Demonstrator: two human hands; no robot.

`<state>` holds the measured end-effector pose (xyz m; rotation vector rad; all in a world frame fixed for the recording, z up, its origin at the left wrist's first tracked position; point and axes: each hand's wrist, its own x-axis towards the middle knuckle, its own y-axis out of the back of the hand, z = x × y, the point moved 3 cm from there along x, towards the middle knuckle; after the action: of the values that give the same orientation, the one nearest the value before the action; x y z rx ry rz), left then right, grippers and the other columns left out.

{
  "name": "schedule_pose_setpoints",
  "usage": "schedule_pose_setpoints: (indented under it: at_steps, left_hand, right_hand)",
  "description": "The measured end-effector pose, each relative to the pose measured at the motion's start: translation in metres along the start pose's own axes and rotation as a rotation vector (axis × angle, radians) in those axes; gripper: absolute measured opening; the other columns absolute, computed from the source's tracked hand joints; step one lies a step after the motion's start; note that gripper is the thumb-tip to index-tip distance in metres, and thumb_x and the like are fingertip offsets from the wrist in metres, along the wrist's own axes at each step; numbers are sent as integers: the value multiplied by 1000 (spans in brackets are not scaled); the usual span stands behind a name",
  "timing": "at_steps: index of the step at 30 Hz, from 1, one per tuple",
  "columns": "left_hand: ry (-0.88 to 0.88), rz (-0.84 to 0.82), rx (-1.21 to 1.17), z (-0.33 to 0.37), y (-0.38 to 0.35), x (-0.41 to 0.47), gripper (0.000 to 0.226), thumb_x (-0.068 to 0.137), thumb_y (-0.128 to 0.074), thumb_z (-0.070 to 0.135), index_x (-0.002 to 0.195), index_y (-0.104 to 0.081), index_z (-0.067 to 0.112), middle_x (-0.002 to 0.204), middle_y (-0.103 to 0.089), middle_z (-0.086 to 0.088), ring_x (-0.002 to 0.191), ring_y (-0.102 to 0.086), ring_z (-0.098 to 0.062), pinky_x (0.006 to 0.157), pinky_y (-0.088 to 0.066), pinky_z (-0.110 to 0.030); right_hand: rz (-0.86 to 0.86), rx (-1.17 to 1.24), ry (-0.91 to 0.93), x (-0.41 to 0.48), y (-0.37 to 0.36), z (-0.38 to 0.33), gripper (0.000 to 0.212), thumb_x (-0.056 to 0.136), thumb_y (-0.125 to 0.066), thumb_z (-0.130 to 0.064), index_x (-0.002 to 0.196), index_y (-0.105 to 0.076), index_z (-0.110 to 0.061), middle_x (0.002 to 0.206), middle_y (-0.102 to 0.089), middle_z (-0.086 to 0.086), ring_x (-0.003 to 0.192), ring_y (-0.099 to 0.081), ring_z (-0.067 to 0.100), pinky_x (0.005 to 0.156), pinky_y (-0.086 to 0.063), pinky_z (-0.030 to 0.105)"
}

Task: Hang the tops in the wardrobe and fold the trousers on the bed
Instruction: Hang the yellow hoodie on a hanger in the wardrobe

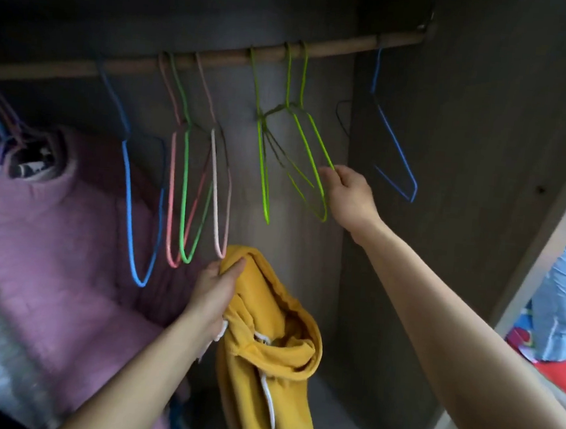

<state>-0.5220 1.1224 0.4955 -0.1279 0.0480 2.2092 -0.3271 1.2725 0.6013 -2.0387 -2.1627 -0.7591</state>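
A yellow hooded top (265,341) with white drawstrings hangs bunched from my left hand (216,288), which grips its upper edge low in the middle of the wardrobe. My right hand (349,196) reaches up and pinches the lower wire of a lime-green hanger (308,155) that hangs tilted from the wooden rail (219,58). A second lime-green hanger (263,165) hangs just left of it, partly tangled with it.
Several empty wire hangers, blue (140,203), pink and green, hang left of centre; another blue hanger (395,145) hangs at the right. A pink padded garment (53,237) fills the left. The wardrobe side wall (462,194) stands right, with colourful bedding (565,304) beyond.
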Motion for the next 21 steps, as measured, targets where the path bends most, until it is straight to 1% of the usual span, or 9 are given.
schedule_pose_setpoints:
  at_steps: [2,4,7,10,12,14,16,19,21]
  left_hand:
    - [-5,-45,0,0,-1,-1,47,92,-67,33,134,-55,14,122,-64,-13,110,-62,-32,98,-50,-53]
    - [-1,-95,-4,-1,-1,-3,47,92,-66,34,134,-54,16,123,-63,-12,111,-62,-32,98,-50,-52]
    - [15,-155,-6,-5,-2,-5,23,93,-64,34,114,-60,26,116,-65,-10,103,-64,-30,94,-53,-51]
    - [49,-188,-10,-16,-6,-4,17,93,-65,36,107,-61,29,111,-67,-8,99,-65,-29,91,-54,-50]
    - [55,-214,-3,-24,-10,-4,18,92,-66,38,106,-63,27,109,-68,-6,97,-66,-28,89,-55,-49]
    - [66,-251,8,-34,-15,-3,28,91,-66,40,114,-64,24,109,-69,-8,98,-67,-30,88,-56,-51]
    - [80,-290,38,-44,-22,-4,29,91,-66,44,113,-66,25,107,-71,-9,96,-68,-30,86,-57,-53]
    - [127,-335,64,-60,-37,-6,21,88,-66,48,100,-68,30,101,-72,-6,90,-70,-28,78,-59,-49]
    - [166,-363,77,-71,-50,-10,24,88,-66,49,99,-67,28,100,-72,-6,87,-70,-29,74,-60,-47]
  right_hand:
    - [28,-21,12,-1,2,-4,24,103,-48,-32,92,-67,-22,74,-53,-5,82,-50,17,75,-40,32]
    - [80,-33,46,-6,4,-9,26,104,-46,-29,102,-70,-19,84,-60,-3,87,-53,17,80,-42,32]
    - [200,-34,85,-23,12,-14,30,106,-41,-27,112,-68,-15,101,-70,1,99,-60,19,86,-43,33]
    - [320,-13,119,-50,27,-2,27,107,-39,-30,101,-63,-19,83,-64,-9,77,-56,3,74,-42,30]
    - [378,-25,108,-76,36,13,27,107,-38,-31,89,-56,-22,70,-57,-10,66,-52,0,64,-38,24]
    - [417,-46,72,-104,43,30,33,108,-39,-33,77,-45,-24,60,-49,-10,57,-46,1,56,-33,21]
    - [452,-60,29,-133,51,45,38,107,-41,-34,70,-39,-25,57,-47,-14,53,-42,2,52,-31,18]
    - [501,-76,-16,-178,60,63,40,106,-44,-28,67,-40,-26,58,-50,-20,54,-45,-2,52,-35,9]
    - [503,-101,-70,-209,65,76,41,106,-45,-27,65,-40,-26,55,-48,-18,52,-44,-1,50,-35,10]
